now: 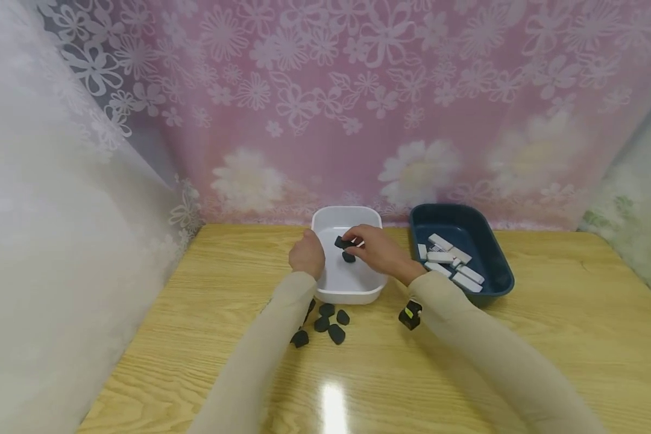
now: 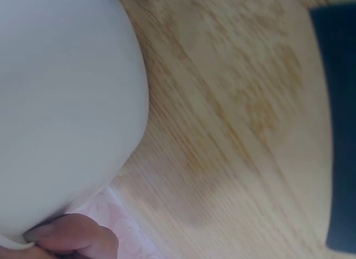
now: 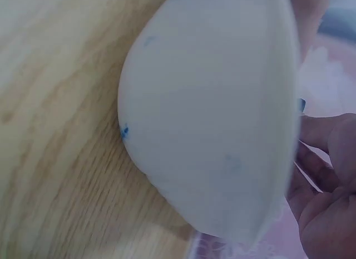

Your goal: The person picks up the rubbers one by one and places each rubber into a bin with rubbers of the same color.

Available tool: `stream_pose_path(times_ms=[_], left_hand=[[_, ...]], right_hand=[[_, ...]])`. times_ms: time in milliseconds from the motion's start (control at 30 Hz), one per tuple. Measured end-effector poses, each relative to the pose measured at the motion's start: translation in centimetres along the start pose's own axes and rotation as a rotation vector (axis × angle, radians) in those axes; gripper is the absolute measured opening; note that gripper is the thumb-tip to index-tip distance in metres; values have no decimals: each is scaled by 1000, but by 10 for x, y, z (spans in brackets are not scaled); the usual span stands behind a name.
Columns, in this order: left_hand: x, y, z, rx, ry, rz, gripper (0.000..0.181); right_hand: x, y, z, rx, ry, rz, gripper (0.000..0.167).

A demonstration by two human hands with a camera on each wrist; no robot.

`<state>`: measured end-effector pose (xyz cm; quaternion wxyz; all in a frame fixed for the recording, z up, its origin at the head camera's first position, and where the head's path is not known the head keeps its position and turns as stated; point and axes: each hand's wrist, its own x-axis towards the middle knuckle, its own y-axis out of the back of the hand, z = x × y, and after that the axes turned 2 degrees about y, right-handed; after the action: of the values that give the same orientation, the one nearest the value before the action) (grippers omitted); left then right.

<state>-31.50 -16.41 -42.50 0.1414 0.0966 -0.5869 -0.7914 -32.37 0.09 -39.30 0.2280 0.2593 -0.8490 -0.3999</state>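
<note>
A white tub (image 1: 352, 283) stands near the back of the table, with a dark stone-like piece (image 1: 349, 257) lying in it. Above that piece, my right hand (image 1: 377, 248) pinches another dark piece (image 1: 342, 243) between thumb and fingers. My left hand (image 1: 307, 254) grips the tub's left rim; in the left wrist view the fingers (image 2: 83, 234) curl over the edge of the tub (image 2: 67, 103). The right wrist view shows the tub's outer wall (image 3: 206, 103), with my right hand (image 3: 328, 175) partly hidden beyond its rim.
Several dark pieces (image 1: 336, 334) lie on the wooden table (image 1: 380, 374) in front of the tub, some partly behind the left sleeve. A dark blue tub (image 1: 490, 271) holding several white blocks (image 1: 468, 282) stands to the right. A floral curtain (image 1: 325, 120) hangs behind.
</note>
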Motion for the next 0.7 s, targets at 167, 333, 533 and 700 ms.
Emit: stream_pose_path(times_ms=[167, 333, 533, 700], left_hand=[[2, -2, 0, -5, 19, -10, 20], [1, -5, 2, -12, 10, -15, 19], [-2, -8, 1, -13, -14, 9, 15], [-1, -2, -2, -10, -26, 41, 14]], right_hand=[[16, -8, 7, -2, -43, -30, 23], [20, -20, 16, -11, -48, 12, 20], [15, -31, 22, -55, -50, 59, 17], [18, -33, 20, -118, -31, 40, 16]])
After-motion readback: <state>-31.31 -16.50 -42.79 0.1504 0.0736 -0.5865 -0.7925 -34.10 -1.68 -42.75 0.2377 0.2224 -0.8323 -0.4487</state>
